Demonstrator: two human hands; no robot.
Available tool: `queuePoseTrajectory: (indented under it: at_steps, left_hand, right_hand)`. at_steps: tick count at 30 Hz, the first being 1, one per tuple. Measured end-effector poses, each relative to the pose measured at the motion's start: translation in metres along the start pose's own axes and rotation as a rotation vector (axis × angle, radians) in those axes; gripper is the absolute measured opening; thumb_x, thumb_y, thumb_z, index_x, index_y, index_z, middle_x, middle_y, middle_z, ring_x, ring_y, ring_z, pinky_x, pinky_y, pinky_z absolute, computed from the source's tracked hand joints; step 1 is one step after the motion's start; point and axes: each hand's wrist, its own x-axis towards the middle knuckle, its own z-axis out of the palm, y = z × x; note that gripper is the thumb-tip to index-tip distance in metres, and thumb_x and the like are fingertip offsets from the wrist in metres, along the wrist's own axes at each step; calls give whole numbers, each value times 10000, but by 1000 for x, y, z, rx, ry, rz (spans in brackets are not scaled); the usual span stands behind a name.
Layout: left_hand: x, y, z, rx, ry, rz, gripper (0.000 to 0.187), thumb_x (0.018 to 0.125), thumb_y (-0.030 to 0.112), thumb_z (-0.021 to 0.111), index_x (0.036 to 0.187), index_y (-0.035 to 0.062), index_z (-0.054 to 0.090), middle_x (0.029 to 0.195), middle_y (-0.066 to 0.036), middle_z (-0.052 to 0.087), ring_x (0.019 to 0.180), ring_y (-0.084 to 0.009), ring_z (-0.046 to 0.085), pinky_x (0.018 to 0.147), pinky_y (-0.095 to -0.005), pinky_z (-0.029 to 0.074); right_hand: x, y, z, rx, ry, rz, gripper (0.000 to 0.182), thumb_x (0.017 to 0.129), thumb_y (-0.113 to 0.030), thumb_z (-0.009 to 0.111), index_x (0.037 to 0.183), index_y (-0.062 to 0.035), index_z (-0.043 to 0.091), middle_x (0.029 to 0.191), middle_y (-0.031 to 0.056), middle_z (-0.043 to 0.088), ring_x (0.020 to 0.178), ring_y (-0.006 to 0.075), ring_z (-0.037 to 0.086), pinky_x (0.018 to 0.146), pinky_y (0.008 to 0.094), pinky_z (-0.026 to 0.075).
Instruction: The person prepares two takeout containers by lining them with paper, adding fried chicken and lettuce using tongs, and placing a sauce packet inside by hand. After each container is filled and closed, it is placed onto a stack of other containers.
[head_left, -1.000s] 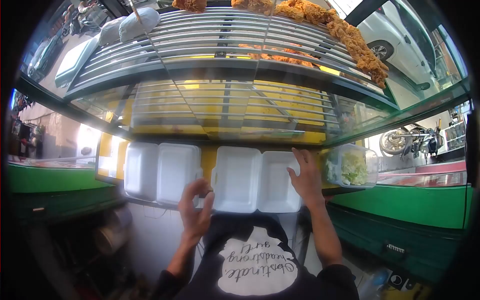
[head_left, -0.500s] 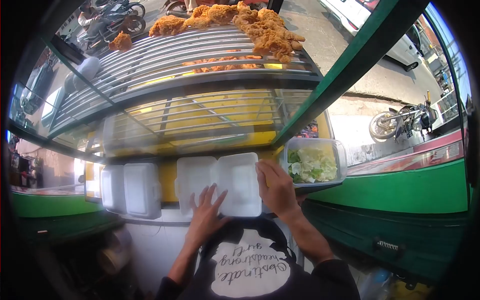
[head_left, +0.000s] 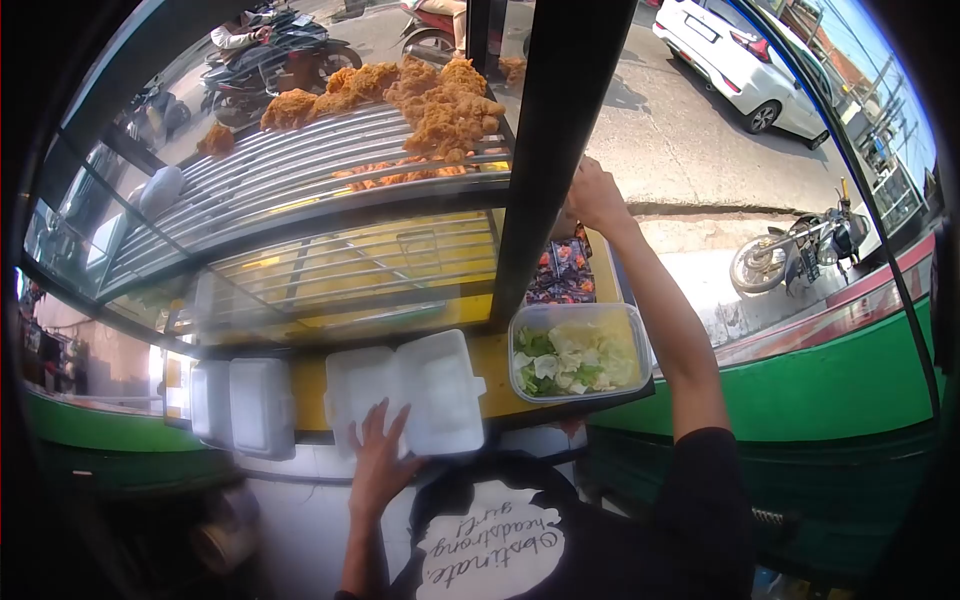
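Left hand [head_left: 380, 455] on an open foam box [head_left: 441, 390], right arm stretched out past the salad tub [head_left: 579, 352].

The left hand is open, fingers spread over the near part of the white foam box, which lies unfolded on the yellow counter [head_left: 490, 352] directly in front of it. The right hand [head_left: 597, 197] is up beside the dark post [head_left: 540, 150], its fingers bent and their tips partly hidden, so whether it grips anything cannot be told. Below that hand is a dark flower-patterned item [head_left: 563, 272], and nearer the body the clear tub of cut leafy greens, to the right of the foam box. Left of the box, apart from it, sits a second foam box [head_left: 262, 405]. Beyond, fried chicken [head_left: 440, 105] lies on the metal rack [head_left: 330, 150].
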Motion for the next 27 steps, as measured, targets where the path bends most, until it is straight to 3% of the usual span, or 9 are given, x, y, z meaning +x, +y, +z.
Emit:
queuePoseTrajectory:
  at_steps: [5,9,13,18,21,25,27]
  left_hand:
    - [-10,8,2,-72,55,-125,892,628,240,879,1400,151,443,1467,-173,358,1395,-336,293,1150,-581,100]
    - [-11,8,5,-47,53,-171,891,631,238,880,1402,150,443,1476,-170,344,1394,-340,291,1153,-577,102]
    - [-11,12,-10,-70,46,-153,894,629,255,882,1403,159,445,1483,-168,334,1392,-340,292,1156,-565,106]
    - [-4,10,-18,-83,85,-69,909,617,290,886,1403,167,447,1481,-165,336,1385,-341,300,1158,-551,109]
    - [-4,8,-14,-105,85,-59,902,623,297,885,1402,167,448,1479,-170,336,1374,-351,322,1156,-555,110]
    - [-5,2,-3,-134,61,-61,879,646,302,875,1401,159,448,1476,-181,342,1360,-363,350,1151,-563,117]
    - [-5,0,2,-140,37,-83,864,663,315,866,1400,147,449,1469,-191,355,1351,-368,368,1141,-582,126]
  right_hand:
    - [0,-1,7,-119,-27,-29,465,835,-190,634,1268,-69,513,1200,103,550,1165,291,510,959,440,419]
    - [2,15,24,82,101,-112,532,777,-211,700,1263,-105,510,1131,120,559,1102,310,527,951,441,421]
    - [4,6,-2,130,-75,-32,581,764,-272,720,1280,-130,497,1184,127,514,1137,320,492,961,454,413]
    - [11,12,5,-78,-223,17,616,785,-316,707,1332,-161,470,1242,127,476,1182,320,460,996,470,393]
    - [6,17,14,141,-130,-42,602,801,-316,696,1331,-153,461,1266,119,473,1210,336,445,1008,473,388]
    - [9,22,15,112,-143,14,574,824,-317,680,1313,-121,453,1309,113,462,1248,355,425,1007,484,392]
    - [8,22,13,198,-182,-1,600,824,-255,696,1329,-82,422,1301,143,447,1186,378,473,988,481,417]
